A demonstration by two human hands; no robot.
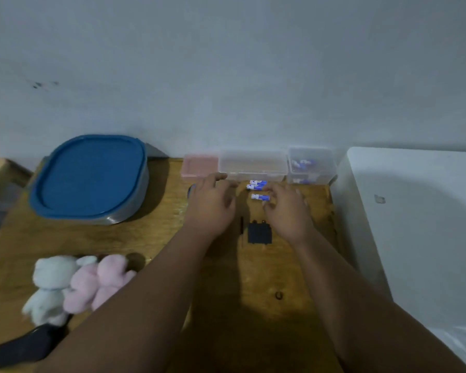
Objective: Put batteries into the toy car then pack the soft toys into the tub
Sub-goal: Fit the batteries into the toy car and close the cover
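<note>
Wooden counter (226,305) carries everything. Nearest, at about eight o'clock from the hands, a white soft toy (50,284) and a pink soft toy (97,284) lie touching each other, with a dark object (24,348) just below them that I cannot identify. Closer to centre, a black battery cover (259,232) lies flat between the two wrists, and a thin dark tool (241,227), perhaps a screwdriver, sits just at its nine o'clock.

Beyond that, the left hand (213,203) rests with fingers loosely curled; a blue edge (191,190) shows under it at ten o'clock, possibly the toy car, but I cannot tell whether the grip is closed on it. The right hand (287,208) has fingers spread apart, holding nothing. Three blue-and-white batteries (258,189) lie between the hands, long axes running three to nine o'clock, just off the right fingertips at ten o'clock. The right hand looks nearer, so it likely picks one up.

Farthest, against the wall: the blue-lidded tub (92,176) at ten o'clock, lid on, then a pink box (199,164), a clear box (253,164), and a small clear battery box (311,165).
</note>
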